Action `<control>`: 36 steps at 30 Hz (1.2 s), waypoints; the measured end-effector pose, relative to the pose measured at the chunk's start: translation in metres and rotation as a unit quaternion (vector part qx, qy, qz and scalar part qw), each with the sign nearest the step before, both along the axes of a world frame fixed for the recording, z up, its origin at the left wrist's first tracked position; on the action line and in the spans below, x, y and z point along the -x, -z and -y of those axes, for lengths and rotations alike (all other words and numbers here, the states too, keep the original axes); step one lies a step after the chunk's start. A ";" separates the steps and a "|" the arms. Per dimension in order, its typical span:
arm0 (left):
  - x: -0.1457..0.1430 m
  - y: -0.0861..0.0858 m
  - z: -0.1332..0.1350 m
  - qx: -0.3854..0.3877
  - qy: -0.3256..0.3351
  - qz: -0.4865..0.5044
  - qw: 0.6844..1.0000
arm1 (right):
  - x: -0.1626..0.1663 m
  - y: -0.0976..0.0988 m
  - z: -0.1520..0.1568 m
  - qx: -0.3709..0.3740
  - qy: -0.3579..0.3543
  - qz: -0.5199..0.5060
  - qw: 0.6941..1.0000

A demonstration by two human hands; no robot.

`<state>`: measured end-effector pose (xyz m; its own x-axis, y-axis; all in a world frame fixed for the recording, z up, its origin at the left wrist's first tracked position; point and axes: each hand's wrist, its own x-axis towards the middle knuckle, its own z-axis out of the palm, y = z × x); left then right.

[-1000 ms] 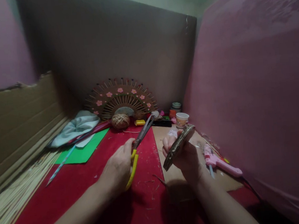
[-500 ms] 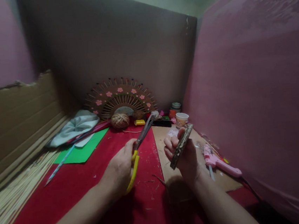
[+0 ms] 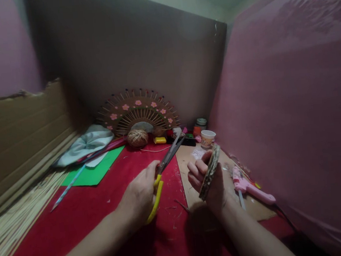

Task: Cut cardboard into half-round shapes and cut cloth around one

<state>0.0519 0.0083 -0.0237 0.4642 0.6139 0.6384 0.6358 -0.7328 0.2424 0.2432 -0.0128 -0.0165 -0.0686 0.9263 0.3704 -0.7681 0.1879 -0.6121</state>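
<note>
My left hand (image 3: 140, 193) is closed round the yellow handles of a pair of scissors (image 3: 169, 157). The blades point up and away to the right, slightly parted, with nothing between them. In my right hand (image 3: 215, 188) is a flat, thin piece with a rough, bark-like edge (image 3: 210, 173), held tilted and nearly edge-on to me. My fingers curl behind it on its left side. The scissors and the bark-edged piece are apart. Both hands are raised over the table, which has a red cloth (image 3: 113, 218) and a brown board (image 3: 188, 162).
A pink glue gun (image 3: 253, 188) lies right of my right hand, near a paper cup (image 3: 207, 139). At the back are a twine ball (image 3: 137, 138) and a decorated stick fan (image 3: 138, 107). Green paper (image 3: 102, 170), a pencil (image 3: 68, 189) and thin sticks (image 3: 25, 218) lie left.
The scissors have shifted slightly right and their blades have spread a little. The bark-edged piece has turned slightly in my right hand, its lower end moving up and right.
</note>
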 end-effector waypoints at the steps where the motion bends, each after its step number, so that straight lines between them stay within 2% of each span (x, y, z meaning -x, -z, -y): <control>1: 0.000 0.000 0.001 -0.005 0.003 -0.004 1.000 | -0.001 0.000 0.000 -0.003 -0.001 0.002 1.000; 4: 0.000 0.001 0.003 -0.003 0.025 0.004 1.000 | -0.002 0.000 -0.001 0.002 -0.008 -0.004 1.000; 10: 0.001 0.006 0.004 0.067 0.045 0.082 0.993 | -0.005 0.002 -0.006 0.008 -0.018 -0.012 1.000; 12: 0.000 0.007 0.005 0.025 0.048 0.072 0.996 | -0.006 0.002 -0.007 0.011 -0.024 -0.012 1.000; 16: -0.004 0.004 0.012 -0.095 0.058 -0.028 0.993 | -0.009 0.002 -0.007 0.052 -0.024 -0.014 0.998; 18: -0.005 0.002 0.013 -0.104 0.055 -0.046 0.992 | -0.010 0.003 -0.008 0.063 -0.028 -0.014 0.998; 22: -0.003 0.000 0.012 -0.105 0.034 -0.010 0.994 | -0.011 0.006 -0.011 0.028 -0.040 -0.018 0.999; 26: -0.002 0.000 0.010 -0.141 0.036 -0.081 0.986 | -0.013 0.007 -0.013 0.056 -0.025 -0.026 0.998; 28: -0.002 0.000 0.010 -0.134 0.036 -0.073 0.988 | -0.014 0.006 -0.013 0.058 -0.028 -0.026 0.998; 30: -0.002 0.000 0.010 -0.111 0.036 -0.036 0.992 | -0.013 0.006 -0.013 0.044 -0.028 -0.021 0.998; 32: -0.002 0.001 0.008 -0.051 0.035 0.009 0.998 | -0.011 0.004 -0.013 0.045 -0.022 -0.008 0.999; 34: -0.004 0.002 0.007 0.065 0.032 0.066 0.995 | -0.006 0.003 -0.014 0.060 -0.001 0.012 0.998; 36: -0.007 0.001 0.005 0.208 0.023 0.142 0.967 | 0.000 0.001 -0.013 0.068 0.043 0.040 0.996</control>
